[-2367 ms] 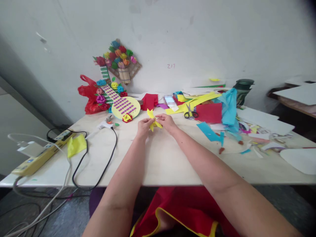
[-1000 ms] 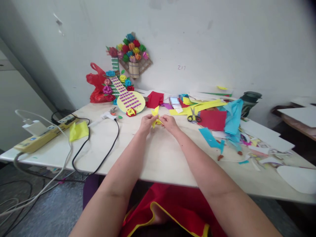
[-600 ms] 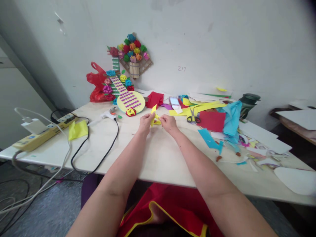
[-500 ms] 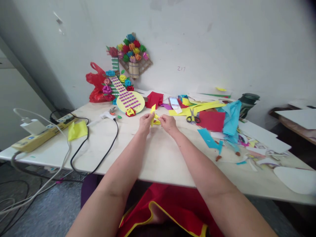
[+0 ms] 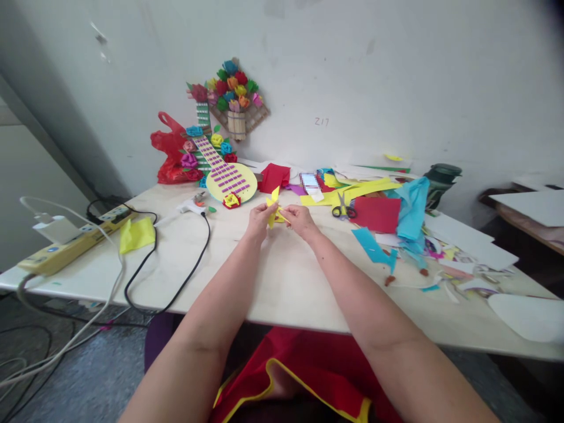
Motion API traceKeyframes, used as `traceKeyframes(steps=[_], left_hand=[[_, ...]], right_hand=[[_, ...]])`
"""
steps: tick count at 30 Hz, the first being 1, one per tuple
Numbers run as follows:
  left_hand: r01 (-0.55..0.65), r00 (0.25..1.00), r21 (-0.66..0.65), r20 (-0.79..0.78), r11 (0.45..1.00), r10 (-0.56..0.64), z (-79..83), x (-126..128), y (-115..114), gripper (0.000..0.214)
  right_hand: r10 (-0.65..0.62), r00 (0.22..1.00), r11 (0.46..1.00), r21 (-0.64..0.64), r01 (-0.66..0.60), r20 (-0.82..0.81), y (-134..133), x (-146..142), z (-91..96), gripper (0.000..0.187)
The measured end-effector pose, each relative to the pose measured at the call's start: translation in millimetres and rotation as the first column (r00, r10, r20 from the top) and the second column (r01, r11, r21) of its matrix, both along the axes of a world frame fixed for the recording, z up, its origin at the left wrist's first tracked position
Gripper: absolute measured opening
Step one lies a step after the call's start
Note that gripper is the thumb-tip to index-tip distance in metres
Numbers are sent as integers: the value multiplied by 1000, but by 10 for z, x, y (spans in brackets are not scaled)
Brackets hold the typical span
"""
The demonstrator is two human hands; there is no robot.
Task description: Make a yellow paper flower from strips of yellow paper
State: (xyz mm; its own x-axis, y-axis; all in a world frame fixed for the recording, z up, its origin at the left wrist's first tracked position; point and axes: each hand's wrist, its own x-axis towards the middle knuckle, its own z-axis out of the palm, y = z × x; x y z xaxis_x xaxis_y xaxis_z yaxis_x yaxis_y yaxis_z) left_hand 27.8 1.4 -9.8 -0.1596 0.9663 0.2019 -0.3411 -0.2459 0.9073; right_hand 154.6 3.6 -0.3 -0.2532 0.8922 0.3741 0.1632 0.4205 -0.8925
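Observation:
Over the middle of the white table point(image 5: 291, 282), both hands grip a narrow piece of yellow paper point(image 5: 274, 197). My left hand point(image 5: 259, 220) pinches it, and a pointed end sticks up above the thumb. Close by on the right, my right hand point(image 5: 298, 220) is closed with thumb and finger on the paper's other end. Part of the piece is covered by the fingers. Behind the left hand lies a round yellow panel point(image 5: 247, 183) with purple strips and a yellow-and-red paper flower point(image 5: 231, 200) at its lower edge.
Scissors point(image 5: 343, 209) lie right of my hands, beside red paper point(image 5: 376, 214) and blue paper point(image 5: 413, 208). Leftward are a glue gun point(image 5: 192, 205) with a black cord, folded yellow paper point(image 5: 137, 234) and a power strip point(image 5: 53, 255). A dark bottle point(image 5: 442, 183) stands at the back right.
The fingers have shifted slightly on the yellow paper, and its upright tip looks more pointed. Both hands stay in nearly the same place; the camera view has moved a little.

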Motion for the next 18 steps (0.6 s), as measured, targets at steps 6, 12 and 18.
traceKeyframes(steps=[6, 12, 18], left_hand=[[3, 999, 0, 36, 1000, -3, 9, -34, 32, 28], [35, 996, -4, -85, 999, -36, 10, -22, 31, 35], [-11, 996, 84, -88, 996, 19, -26, -44, 52, 63]], right_hand=[[-62, 976, 988, -149, 31, -209, 38, 0, -11, 27], [-167, 935, 969, -226, 98, -314, 68, 2, -30, 24], [-165, 927, 960, -272, 72, -337, 57, -24, -23, 19]])
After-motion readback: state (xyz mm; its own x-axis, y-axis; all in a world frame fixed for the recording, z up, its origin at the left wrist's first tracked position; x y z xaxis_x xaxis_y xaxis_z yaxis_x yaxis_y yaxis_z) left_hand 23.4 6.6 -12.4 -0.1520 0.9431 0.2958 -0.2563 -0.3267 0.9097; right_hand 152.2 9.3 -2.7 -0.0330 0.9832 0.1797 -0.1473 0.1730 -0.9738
